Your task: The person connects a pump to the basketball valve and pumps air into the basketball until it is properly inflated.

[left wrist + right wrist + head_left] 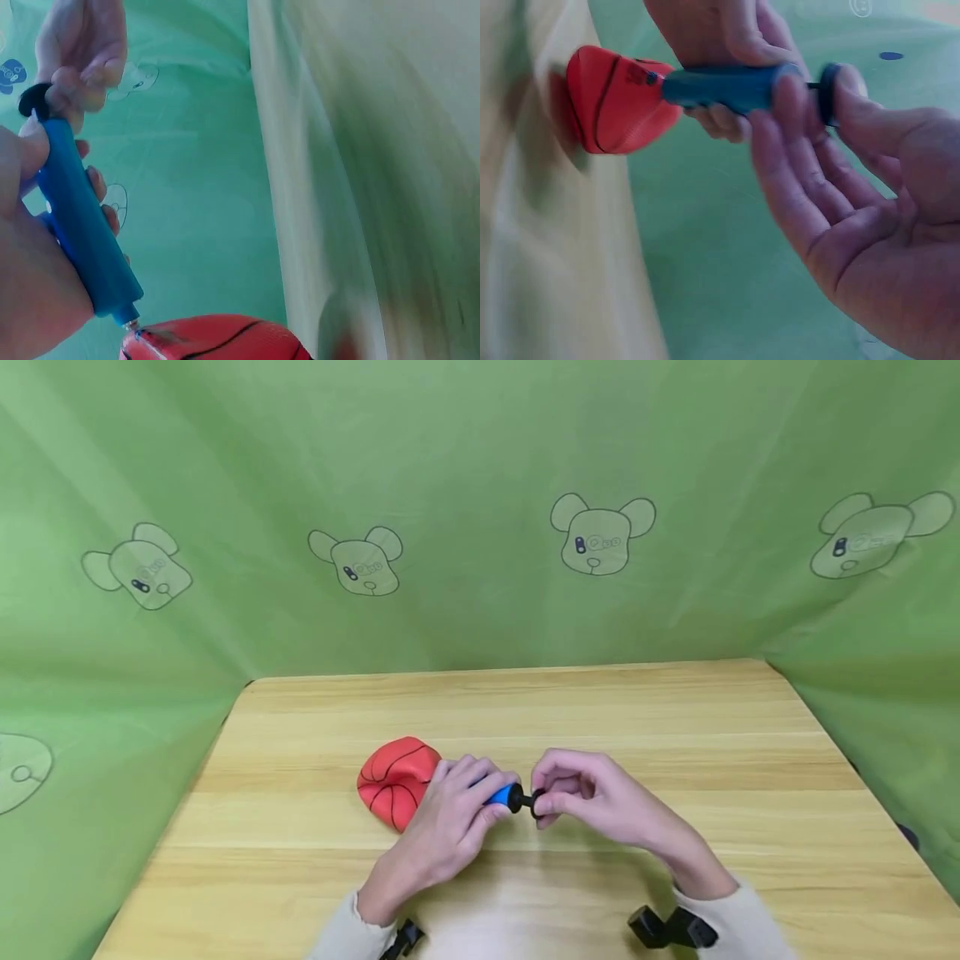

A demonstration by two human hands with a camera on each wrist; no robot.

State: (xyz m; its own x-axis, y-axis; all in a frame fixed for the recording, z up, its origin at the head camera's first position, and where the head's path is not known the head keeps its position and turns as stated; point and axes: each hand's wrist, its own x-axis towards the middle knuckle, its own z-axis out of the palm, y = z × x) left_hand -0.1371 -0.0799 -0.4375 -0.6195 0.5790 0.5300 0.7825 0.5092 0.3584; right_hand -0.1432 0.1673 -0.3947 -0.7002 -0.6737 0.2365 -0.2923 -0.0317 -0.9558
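Observation:
A deflated red ball (pixel 397 781) with black lines, like a small basketball, lies dented on the table. My left hand (pixel 453 818) grips the blue barrel of a hand pump (pixel 86 217). In the left wrist view the pump's metal tip meets the ball (pixel 217 337). With thumb and fingers my right hand (pixel 592 793) pinches the pump's black handle, seen end-on as a disc in the right wrist view. Only a short length of black rod shows between handle and barrel. The right hand (pixel 870 217) has its other fingers alongside the barrel (pixel 724 88).
A light wooden table (pixel 300 718) lies beneath both hands. Behind and beside it hangs a green curtain (pixel 480 443) printed with mouse-like heads. Black wrist-camera mounts (pixel 671 928) sit at both cuffs.

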